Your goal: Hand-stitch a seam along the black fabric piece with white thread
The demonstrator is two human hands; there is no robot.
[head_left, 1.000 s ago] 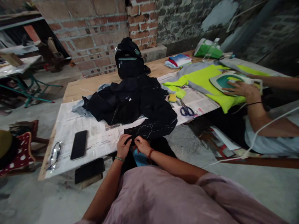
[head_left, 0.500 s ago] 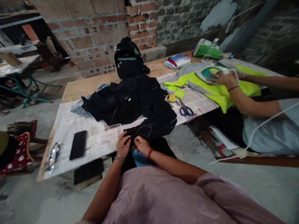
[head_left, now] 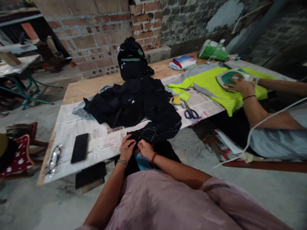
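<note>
A dark garment (head_left: 153, 105) lies heaped on the newspaper-covered table, and one long piece of it hangs over the front edge. White stitched or drawn lines, among them a rounded loop, run along that piece. My left hand (head_left: 126, 149) grips the garment's near left end between thumb and fingers. Close beside it, my right hand (head_left: 145, 149) is closed in a pinch at the same edge of the cloth. Whether a needle or thread is between its fingertips is too small to make out. Light blue cloth (head_left: 143, 162) shows below my right hand.
To the right, a co-worker's hand (head_left: 241, 83) rests on an iron (head_left: 227, 80) over a yellow-green garment (head_left: 208, 84). Scissors (head_left: 191, 113) and a yellow sponge-like block (head_left: 176, 100) lie between us. A black backpack (head_left: 133, 64) stands behind; a phone (head_left: 80, 148) and glasses (head_left: 54, 159) lie left.
The co-worker's iron has slid to the right across the yellow-green garment. My hands and the dark garment stay almost in the same place.
</note>
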